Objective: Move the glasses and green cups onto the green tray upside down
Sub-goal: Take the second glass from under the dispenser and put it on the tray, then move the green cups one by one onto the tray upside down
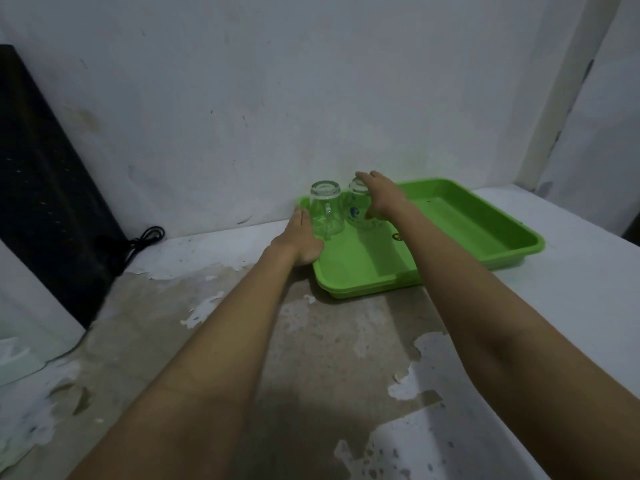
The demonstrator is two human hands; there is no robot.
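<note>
A green tray (pixel 485 237) lies on the worn counter against the white wall. Two clear glasses stand upside down in its far left corner. The left glass (pixel 325 209) has a handle. The right glass (pixel 356 206) carries a blue print. My right hand (pixel 379 197) curls over the right glass, fingers on its upturned base and thumb low on its side. My left hand (pixel 301 239) rests flat at the tray's left rim, right beside the left glass, fingers straight. No green cups are in view.
A black perforated panel (pixel 45 174) leans at the left with a coiled black cable (pixel 145 239) at its foot. The counter's paint is peeled in the middle. A white pillar (pixel 554 98) rises behind the tray's right end.
</note>
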